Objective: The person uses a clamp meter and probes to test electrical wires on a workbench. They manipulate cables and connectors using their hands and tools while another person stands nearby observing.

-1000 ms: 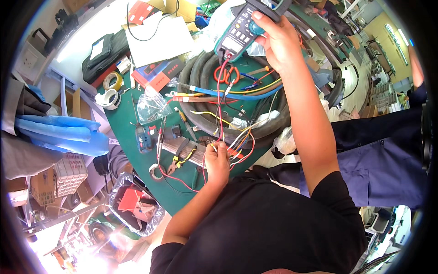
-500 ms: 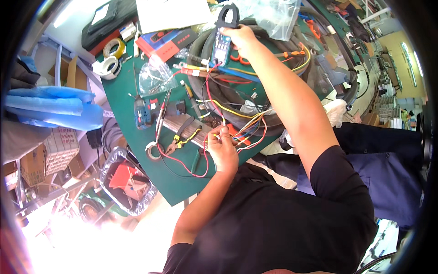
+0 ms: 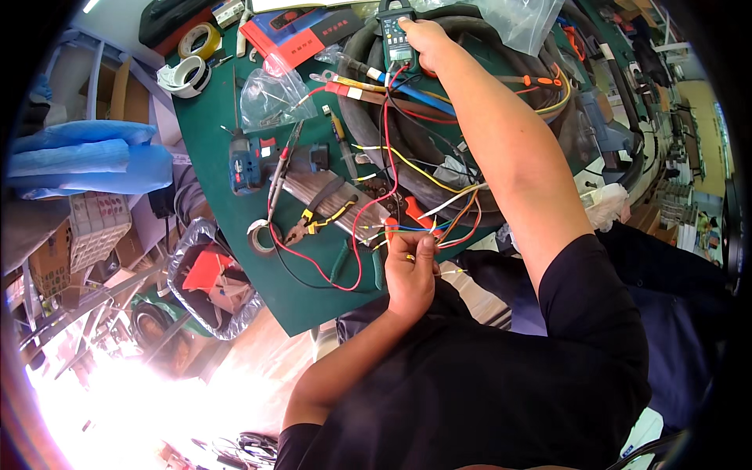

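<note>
Head view, right hand (image 3: 427,41): grip wrapped around the clamp meter (image 3: 395,35), now farther up the green surface (image 3: 219,141) than a second ago.
Left hand (image 3: 411,274): unmoved, fingers pinching the coloured wire ends (image 3: 427,229) at the near edge.
Red test lead (image 3: 368,204): runs between both.

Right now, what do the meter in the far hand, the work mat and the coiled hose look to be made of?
Clamp meter under the right hand: probably hard plastic, dark green casing with a matte look.
Work mat: likely rubber or vinyl, flat dull green sheet without glare.
Coiled hose: seemingly rubber, thick grey-black, dull and smoothly bent.
Wires at the left hand: plastic-insulated, glossy colours.
</note>
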The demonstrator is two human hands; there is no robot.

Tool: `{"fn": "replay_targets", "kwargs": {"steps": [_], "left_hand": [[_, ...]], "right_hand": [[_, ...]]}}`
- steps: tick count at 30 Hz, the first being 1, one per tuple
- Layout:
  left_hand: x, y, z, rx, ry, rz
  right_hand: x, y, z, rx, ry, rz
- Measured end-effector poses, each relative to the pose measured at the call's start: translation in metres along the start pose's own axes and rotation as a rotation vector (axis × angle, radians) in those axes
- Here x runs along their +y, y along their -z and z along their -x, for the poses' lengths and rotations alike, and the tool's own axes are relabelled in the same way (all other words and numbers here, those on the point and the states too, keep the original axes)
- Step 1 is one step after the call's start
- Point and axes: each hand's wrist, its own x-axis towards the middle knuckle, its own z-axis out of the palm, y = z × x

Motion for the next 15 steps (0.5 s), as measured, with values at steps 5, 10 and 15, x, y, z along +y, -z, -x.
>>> {"fn": "replay_targets", "kwargs": {"steps": [5,10,15], "left_hand": [[-0.002,0.002,-0.001,-0.032,0.028,-0.017],[-0.018,0.001,0.0,0.011,0.021,0.016],[-0.025,-0.005,0.003,0.089,0.171,0.139]], "right_hand": [[0.001,0.012,0.015,0.09,0.15,0.414],[-0.032,0.002,0.126,0.081,0.877,0.658],[-0.038,-0.011,0.249,-0.806,0.692,0.946]]}}
